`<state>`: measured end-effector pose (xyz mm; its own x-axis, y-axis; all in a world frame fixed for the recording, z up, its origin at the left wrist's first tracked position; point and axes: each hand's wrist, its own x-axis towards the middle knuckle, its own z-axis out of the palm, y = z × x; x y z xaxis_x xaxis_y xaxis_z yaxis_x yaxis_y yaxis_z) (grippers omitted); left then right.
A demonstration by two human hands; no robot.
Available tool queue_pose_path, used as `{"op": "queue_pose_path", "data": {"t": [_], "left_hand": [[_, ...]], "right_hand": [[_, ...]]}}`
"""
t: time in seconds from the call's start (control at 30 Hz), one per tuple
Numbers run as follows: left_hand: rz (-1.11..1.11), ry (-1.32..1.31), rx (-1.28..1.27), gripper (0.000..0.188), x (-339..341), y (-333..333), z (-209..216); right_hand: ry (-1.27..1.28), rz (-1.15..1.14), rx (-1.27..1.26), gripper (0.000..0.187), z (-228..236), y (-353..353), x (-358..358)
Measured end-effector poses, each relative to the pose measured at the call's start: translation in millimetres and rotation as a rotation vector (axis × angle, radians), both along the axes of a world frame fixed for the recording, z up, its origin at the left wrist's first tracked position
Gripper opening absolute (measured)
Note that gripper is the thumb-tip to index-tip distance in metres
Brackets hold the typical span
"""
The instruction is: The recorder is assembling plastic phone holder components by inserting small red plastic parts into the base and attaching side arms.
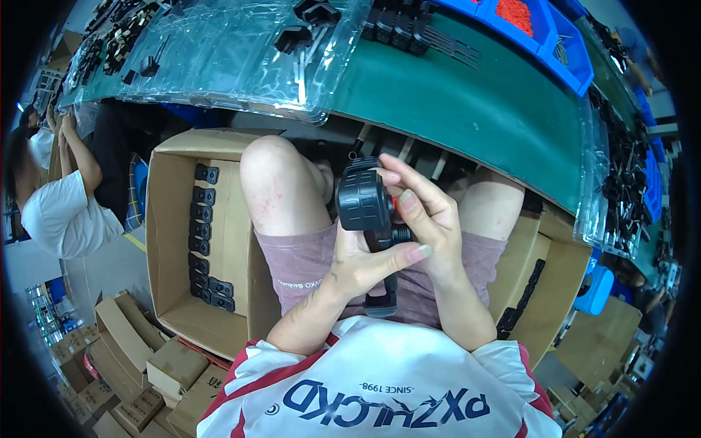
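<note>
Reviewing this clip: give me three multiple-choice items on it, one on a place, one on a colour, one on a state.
1. Where is the black ribbed part held?
A. over the lap
B. on the green bench
C. in the box

2. What colour are the bins at the bench's far edge?
A. yellow
B. blue
C. white

3. How is the cardboard box at the person's left?
A. taped shut
C. open, black pieces along its wall
B. crushed flat

Key: 1 A, left hand and right hand grip it above the thighs; 2 B, blue walls; 3 C, flaps open.

Knob (364, 198): matt black ribbed plastic. Box (169, 219): plain brown cardboard. Bench sheet (241, 51): glossy clear plastic film.
</note>
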<state>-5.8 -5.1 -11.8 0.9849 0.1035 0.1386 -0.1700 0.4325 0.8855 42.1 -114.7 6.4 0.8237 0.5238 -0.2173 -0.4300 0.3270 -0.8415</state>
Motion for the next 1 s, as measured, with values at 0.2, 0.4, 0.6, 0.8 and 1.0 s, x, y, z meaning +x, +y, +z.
{"op": "queue_pose_path", "data": {"t": [0.2,0.4,0.6,0.8,1.0], "left_hand": [[0.194,0.015,-0.280,0.064,7,14,7],[0.239,-0.032,-0.401,0.064,12,28,12],[0.140,-0.213,-0.546,0.068,22,21,15],[0.119,-0.204,-0.199,0.071,23,-1,27],[-0.219,-0.137,0.222,0.071,12,21,19]], "right_hand": [[-0.341,0.162,-0.048,0.096,-11,0,-31],[-0.610,0.110,-0.312,0.111,-14,13,-48],[-0.726,0.023,-0.399,0.119,-7,-7,-43],[-0.503,0.037,-0.177,0.111,2,-36,-33],[-0.397,-0.399,-0.008,0.062,47,-123,75]]}}
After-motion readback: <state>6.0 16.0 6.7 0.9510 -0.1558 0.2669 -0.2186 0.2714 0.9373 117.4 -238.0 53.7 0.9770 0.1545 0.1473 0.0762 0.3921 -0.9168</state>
